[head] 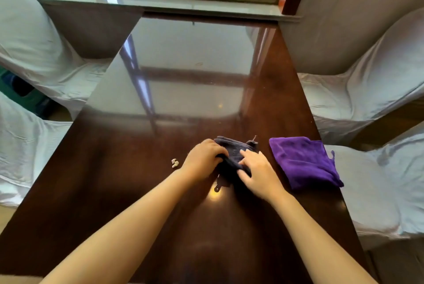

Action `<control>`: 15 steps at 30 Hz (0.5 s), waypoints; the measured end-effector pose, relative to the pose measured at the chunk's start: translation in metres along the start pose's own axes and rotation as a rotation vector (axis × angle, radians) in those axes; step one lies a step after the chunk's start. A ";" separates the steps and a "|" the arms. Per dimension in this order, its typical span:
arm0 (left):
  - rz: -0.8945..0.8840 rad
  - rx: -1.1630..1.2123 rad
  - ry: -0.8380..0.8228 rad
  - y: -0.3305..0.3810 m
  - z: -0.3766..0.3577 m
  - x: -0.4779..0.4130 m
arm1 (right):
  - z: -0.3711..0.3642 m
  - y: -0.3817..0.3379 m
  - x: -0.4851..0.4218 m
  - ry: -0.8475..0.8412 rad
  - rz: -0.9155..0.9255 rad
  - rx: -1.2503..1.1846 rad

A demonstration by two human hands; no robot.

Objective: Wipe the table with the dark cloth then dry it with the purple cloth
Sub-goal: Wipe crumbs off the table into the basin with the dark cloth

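While the glossy brown counter [160, 146] runs far toward the window, the purple cloth [302, 162] lies folded at the near right, just beside the dark cloth [234, 153]. A small pale scrap [175, 163] sits left of the hands; a careless sweep could likely drag it along or bump the purple cloth off the edge. Left hand [204, 157] curls its grip closed on the dark cloth's edge; right hand [259, 171] presses on it, fingers spread flat.

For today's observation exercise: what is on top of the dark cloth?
Both hands rest on the dark cloth: the left hand grips its left edge, the right hand presses its right side. The cloth beneath them and the table under it are covered.
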State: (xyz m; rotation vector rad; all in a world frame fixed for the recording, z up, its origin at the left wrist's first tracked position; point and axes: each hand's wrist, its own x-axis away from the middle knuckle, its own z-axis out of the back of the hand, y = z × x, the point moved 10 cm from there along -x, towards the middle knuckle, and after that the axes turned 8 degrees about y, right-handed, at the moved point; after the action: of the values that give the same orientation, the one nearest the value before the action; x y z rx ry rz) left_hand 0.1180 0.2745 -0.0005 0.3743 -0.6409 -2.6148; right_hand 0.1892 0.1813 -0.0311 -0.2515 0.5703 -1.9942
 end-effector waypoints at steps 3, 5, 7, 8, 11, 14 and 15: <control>-0.062 0.051 -0.009 -0.007 -0.008 0.024 | -0.025 -0.002 0.010 -0.064 0.038 -0.028; -0.041 0.120 0.022 -0.021 -0.004 0.041 | -0.031 -0.001 0.012 -0.058 0.019 -0.045; 0.077 0.104 0.137 -0.052 0.014 0.058 | -0.028 -0.001 0.011 0.001 0.004 -0.008; 0.156 0.040 0.215 -0.074 0.025 0.069 | -0.027 -0.002 0.008 0.039 0.004 0.026; 0.430 -0.218 0.279 -0.142 0.045 0.108 | -0.043 -0.006 0.001 0.011 0.020 0.131; 0.603 -0.340 0.138 -0.186 0.034 0.139 | -0.070 -0.004 0.000 -0.082 0.041 0.303; 0.618 -0.363 0.106 -0.193 0.030 0.145 | -0.074 -0.003 -0.001 -0.075 0.035 0.346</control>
State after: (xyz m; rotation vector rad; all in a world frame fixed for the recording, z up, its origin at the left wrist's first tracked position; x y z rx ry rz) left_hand -0.0835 0.3747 -0.0922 0.1626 -0.1877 -2.0402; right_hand 0.1573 0.2046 -0.0934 -0.1024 0.1749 -2.0012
